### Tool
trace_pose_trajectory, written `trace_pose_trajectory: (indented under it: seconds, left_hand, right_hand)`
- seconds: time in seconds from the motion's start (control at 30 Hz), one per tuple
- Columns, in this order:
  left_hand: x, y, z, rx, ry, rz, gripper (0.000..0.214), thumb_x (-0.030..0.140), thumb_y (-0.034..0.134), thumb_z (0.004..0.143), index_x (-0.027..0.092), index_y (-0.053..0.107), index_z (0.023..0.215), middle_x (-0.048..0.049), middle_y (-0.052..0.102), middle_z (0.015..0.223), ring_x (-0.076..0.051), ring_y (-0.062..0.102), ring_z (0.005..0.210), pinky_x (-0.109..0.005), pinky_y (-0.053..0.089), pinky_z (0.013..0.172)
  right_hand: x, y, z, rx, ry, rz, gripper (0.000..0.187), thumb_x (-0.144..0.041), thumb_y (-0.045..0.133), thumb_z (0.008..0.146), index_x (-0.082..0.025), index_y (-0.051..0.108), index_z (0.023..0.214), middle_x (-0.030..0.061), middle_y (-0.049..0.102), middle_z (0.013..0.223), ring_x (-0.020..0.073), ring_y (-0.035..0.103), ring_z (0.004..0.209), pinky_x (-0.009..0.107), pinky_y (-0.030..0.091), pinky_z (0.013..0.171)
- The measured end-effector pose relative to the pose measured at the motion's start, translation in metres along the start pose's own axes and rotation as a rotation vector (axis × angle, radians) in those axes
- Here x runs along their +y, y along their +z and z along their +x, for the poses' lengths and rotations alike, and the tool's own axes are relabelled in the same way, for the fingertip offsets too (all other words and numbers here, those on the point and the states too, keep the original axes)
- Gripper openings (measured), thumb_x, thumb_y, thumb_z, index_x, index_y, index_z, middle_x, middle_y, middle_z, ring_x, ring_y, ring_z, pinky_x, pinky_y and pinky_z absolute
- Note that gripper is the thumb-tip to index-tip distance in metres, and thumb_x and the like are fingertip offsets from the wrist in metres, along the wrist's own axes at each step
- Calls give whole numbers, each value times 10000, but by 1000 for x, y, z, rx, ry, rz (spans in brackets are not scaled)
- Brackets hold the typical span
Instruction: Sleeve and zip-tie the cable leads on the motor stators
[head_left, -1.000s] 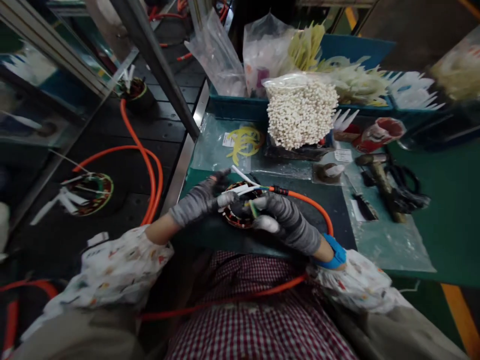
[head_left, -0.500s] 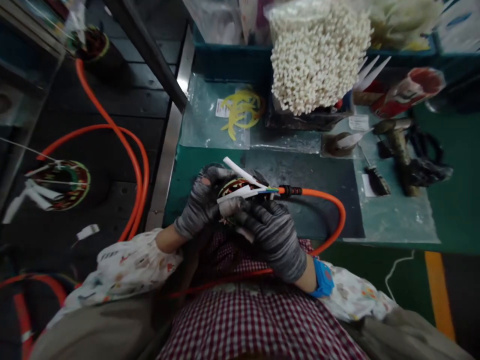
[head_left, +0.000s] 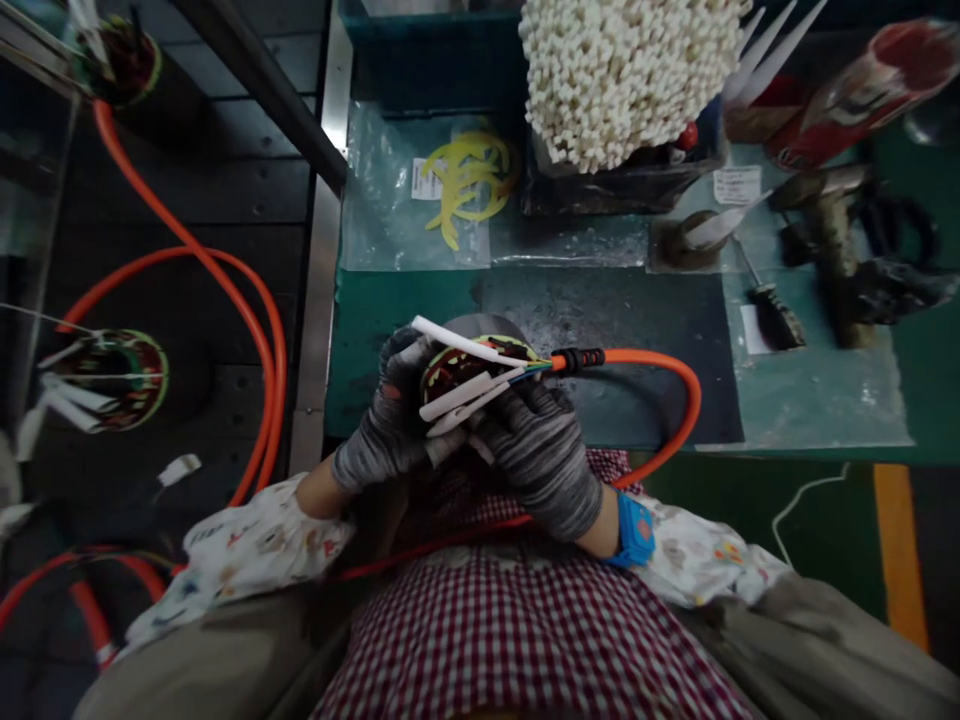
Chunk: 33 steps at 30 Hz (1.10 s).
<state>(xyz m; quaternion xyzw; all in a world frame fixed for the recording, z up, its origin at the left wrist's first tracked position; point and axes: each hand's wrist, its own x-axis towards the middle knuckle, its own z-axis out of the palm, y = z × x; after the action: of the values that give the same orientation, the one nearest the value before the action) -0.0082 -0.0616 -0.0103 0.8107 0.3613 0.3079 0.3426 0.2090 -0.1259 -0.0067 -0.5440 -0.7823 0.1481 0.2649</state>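
Observation:
Between my gloved hands, at the near edge of the bench, stands a motor stator (head_left: 456, 368), its round end with dark windings and yellow-green insulation facing up. White sleeves (head_left: 453, 397) lie across it, over the wires of an orange cable (head_left: 651, 357) that leaves to the right through a black ribbed grommet (head_left: 577, 359). My left hand (head_left: 390, 408) is wrapped round the stator's left side. My right hand (head_left: 536, 445) is curled against its near right side, below the sleeves. The fingertips of both hands are partly hidden.
Yellow curved strips (head_left: 471, 180) lie on a plastic bag. Behind stands a black box topped by a bundle of small white pieces (head_left: 630, 80). A screwdriver (head_left: 772, 300), a hammer (head_left: 840, 250) and a red can (head_left: 855, 110) are at right. More stators (head_left: 124, 380) with orange cables stand at left.
The stator's upper end shows more now. My right fingers have drawn back from over it towards its near side, and the white sleeves lie more spread out. The head view has shifted slightly.

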Motion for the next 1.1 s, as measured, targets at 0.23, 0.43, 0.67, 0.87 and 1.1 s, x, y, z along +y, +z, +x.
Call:
trace_pose_trajectory:
  seconds: [0.23,0.43,0.67,0.87,1.1]
  left_hand:
    - [1,12,8,139,-38,-58,790,656,688,1093,388,385,1772,-144,516,1754,-432,518,1662,-716,505,1374]
    - [10,36,20,214,65,45,812,719,626,1100,330,398,1775,-129,530,1744,-420,539,1643,-639,483,1407]
    - [18,19,34,-20,186,10,978,734,622,1093,353,167,1870,-152,366,1887,-441,350,1774,-669,369,1459]
    - [19,0,43,-107,187,-74,927,651,726,1065,349,307,1835,-138,508,1807,-440,386,1759,-667,352,1457]
    - [16,2,40,-143,144,-65,1011,551,763,1054,363,185,1863,-140,386,1886,-437,290,1798,-664,317,1474]
  right_hand:
    - [24,-42,6,299,-282,-57,175,-275,764,1100,-391,871,1174,-25,906,1183,249,828,1053,478,664,1096]
    - [69,-57,15,189,13,163,625,-518,809,1055,-329,654,1631,97,780,1529,384,738,1350,659,508,1288]
    - [78,-45,2,145,-10,110,545,-650,727,1047,-307,762,1470,122,684,1633,426,660,1420,704,494,1274]
    - [88,-62,6,37,-230,154,358,-588,756,1053,-345,838,1303,59,518,1784,428,551,1553,715,465,1306]
    - [90,-68,10,-16,-210,150,456,-625,702,1076,-361,784,1438,65,520,1780,430,556,1554,716,474,1301]
